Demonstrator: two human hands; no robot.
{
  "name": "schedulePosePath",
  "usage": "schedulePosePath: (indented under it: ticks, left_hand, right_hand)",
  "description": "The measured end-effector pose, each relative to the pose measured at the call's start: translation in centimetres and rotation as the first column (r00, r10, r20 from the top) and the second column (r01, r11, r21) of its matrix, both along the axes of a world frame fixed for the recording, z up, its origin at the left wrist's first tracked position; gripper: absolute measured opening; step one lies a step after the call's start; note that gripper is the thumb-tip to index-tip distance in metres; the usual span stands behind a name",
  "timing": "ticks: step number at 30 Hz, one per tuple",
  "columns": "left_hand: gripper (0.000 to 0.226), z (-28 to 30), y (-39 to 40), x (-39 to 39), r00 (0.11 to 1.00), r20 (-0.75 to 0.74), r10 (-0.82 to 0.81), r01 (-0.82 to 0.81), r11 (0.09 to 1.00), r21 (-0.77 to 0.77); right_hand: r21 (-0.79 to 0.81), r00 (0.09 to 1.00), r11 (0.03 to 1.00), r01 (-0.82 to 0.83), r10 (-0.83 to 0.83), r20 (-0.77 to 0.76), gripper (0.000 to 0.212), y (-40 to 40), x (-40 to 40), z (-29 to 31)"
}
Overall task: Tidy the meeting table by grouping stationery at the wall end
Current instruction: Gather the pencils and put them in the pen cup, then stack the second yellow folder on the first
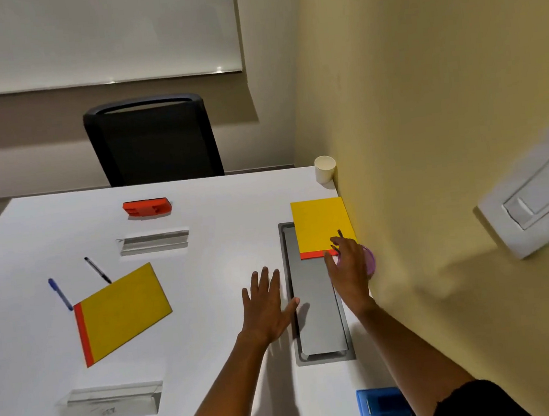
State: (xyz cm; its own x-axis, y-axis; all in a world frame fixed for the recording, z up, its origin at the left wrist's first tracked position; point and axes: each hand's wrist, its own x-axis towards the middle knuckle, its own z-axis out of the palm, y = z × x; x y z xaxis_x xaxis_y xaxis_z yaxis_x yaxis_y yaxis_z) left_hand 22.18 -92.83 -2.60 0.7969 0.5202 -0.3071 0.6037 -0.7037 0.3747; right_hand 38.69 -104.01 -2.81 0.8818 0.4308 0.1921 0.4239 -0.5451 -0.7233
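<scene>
Notepad at wall (320, 225): yellow, red binding strip, lying against the yellow wall (427, 124), partly over the grey cable hatch (316, 315).
Legible writing: wall switch plate (536, 197) label reads "4F LDB", cut off.
Right hand (349, 267): on notepad's near edge, pinching a dark pen (339, 234).
Left hand (265, 302): flat, fingers spread on table (215, 366), beside hatch.

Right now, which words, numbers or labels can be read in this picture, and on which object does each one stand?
"4F LDB": on the small label above the white wall switch plate; the picture's edge cuts it off, so more may follow.
Faint dark marks, perhaps digits: on the nearer clear acrylic sign holder; too blurred to read.
No text shows on the two yellow notepads with red binding, the white paper cup, or the red and blue erasers.
</scene>
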Motion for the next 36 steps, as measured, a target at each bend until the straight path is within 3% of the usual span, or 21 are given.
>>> schedulePosePath:
  ticks: [7, 16, 25, 36]
  left_hand:
    - [0.079, 1.1, 1.4, -6.0, 0.988, 0.016, 0.153, -0.154, 0.988, 0.028]
    - [0.078, 1.4, 5.2, -16.7, 0.904, 0.024, 0.427, -0.428, 0.904, 0.017]
    - [0.079, 0.3, 10.1, -24.3, 0.810, 0.019, 0.586, -0.583, 0.808, -0.088]
    - [0.077, -1.5, 18.4, -28.6, 0.760, 0.058, 0.647, -0.620, 0.750, -0.231]
  right_hand:
    - [-0.001, 0.983, 0.986, -0.165, 0.164, -0.081, 0.035, 3.3, -6.1, -0.5]
    - [0.023, 0.911, 0.932, -0.362, 0.359, -0.204, 0.032, 9.4, -14.2, -1.5]
    - [-0.113, 0.827, 0.866, -0.488, 0.416, -0.378, 0.042, 14.6, -20.8, -2.5]
    - [-0.187, 0.795, 0.820, -0.540, 0.424, -0.434, 0.047, 21.5, -25.4, -3.6]
